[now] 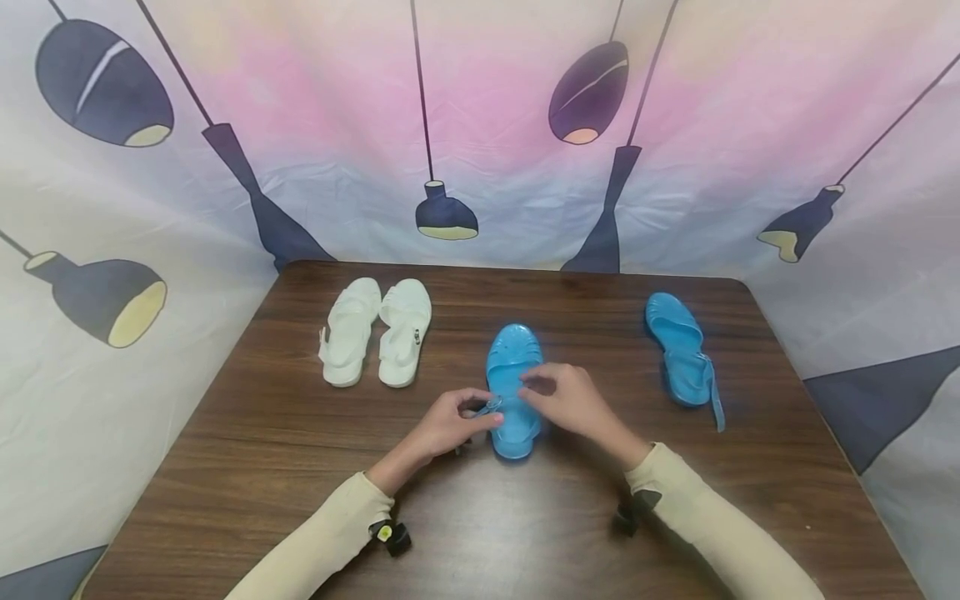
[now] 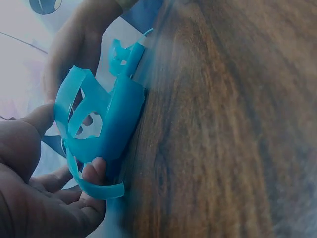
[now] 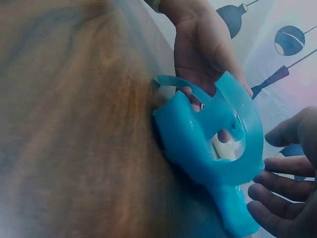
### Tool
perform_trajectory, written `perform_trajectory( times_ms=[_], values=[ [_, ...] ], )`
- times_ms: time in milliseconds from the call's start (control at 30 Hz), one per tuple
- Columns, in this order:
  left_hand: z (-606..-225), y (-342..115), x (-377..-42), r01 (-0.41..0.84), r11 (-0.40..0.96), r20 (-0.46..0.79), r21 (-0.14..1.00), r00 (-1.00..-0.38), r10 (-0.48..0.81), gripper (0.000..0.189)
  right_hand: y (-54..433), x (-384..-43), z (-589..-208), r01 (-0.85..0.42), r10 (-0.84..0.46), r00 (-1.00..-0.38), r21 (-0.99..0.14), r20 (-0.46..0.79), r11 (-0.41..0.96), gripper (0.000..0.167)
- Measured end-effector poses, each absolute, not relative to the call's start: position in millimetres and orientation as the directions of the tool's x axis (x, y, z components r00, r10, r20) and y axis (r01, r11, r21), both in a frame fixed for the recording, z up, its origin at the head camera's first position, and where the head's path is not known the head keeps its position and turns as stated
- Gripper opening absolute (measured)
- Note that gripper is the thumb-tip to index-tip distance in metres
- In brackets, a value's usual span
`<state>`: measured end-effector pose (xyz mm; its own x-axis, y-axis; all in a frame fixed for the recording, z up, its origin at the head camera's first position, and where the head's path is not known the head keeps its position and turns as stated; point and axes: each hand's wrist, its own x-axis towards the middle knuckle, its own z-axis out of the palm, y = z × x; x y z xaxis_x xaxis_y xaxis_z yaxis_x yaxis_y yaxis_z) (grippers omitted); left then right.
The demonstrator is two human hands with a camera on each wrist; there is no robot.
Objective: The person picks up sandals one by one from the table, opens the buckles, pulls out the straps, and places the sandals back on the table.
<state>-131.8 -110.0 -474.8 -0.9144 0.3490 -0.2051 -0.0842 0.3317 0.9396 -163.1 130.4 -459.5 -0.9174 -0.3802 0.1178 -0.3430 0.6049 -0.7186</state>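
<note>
A blue sandal (image 1: 514, 350) lies on the table between both hands, toe pointing away from me. My left hand (image 1: 450, 425) is at its left side, thumb and fingers around the ankle strap (image 2: 74, 158) by the buckle. The strap's loose end curls past the fingertips in the left wrist view. My right hand (image 1: 573, 402) hovers over the sandal's right side, thumb and forefinger apart. In the right wrist view that hand's fingers (image 3: 277, 186) are slightly bent beside the heel band (image 3: 255, 134), with nothing held between them.
A second blue sandal (image 1: 684, 367) lies at the right, its strap hanging loose over the table. A pair of white sandals, the left one (image 1: 348, 333) and the right one (image 1: 405, 333), stands at the back left. A printed cloth (image 1: 495, 108) hangs behind the brown wooden table (image 1: 300, 467).
</note>
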Motion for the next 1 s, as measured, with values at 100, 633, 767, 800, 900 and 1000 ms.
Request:
perform_trajectory(
  times_ms=[100, 633, 767, 800, 900, 1000],
  values=[
    [-475.5, -112.2, -130.3, -0.088, 0.299, -0.197, 0.95, -0.913, 0.356, 0.049, 123.7, -167.6, -455.4, -0.37, -0.418, -0.902, -0.695, 0.109, 0.617, 0.031],
    [-481.6, -126.3, -128.4, -0.15, 0.307, -0.251, 0.94, -0.913, 0.322, 0.033, 102.2, -178.4, -451.1, -0.485, -0.625, -0.78, -0.616, -0.015, 0.621, 0.027],
    [-480.2, -125.2, -129.8, -0.161, 0.311, -0.266, 0.937, -0.906, 0.331, 0.028, 103.8, -182.0, -452.9, -0.498, -0.656, -0.754, -0.619, -0.037, 0.607, 0.022],
    [-479.9, -124.7, -130.2, -0.167, 0.314, -0.272, 0.935, -0.904, 0.331, 0.027, 104.5, -183.0, -453.2, -0.502, -0.664, -0.747, -0.62, -0.04, 0.603, 0.022],
    [-479.0, -123.3, -132.0, -0.179, 0.321, -0.287, 0.93, -0.899, 0.331, 0.024, 106.2, -186.2, -455.3, -0.532, -0.689, -0.725, -0.615, -0.025, 0.582, 0.023],
    [-479.7, -123.0, -133.9, -0.16, 0.335, -0.276, 0.928, -0.901, 0.335, 0.022, 107.4, -188.6, -458.7, -0.56, -0.708, -0.706, -0.61, -0.001, 0.56, 0.024]
  ],
)
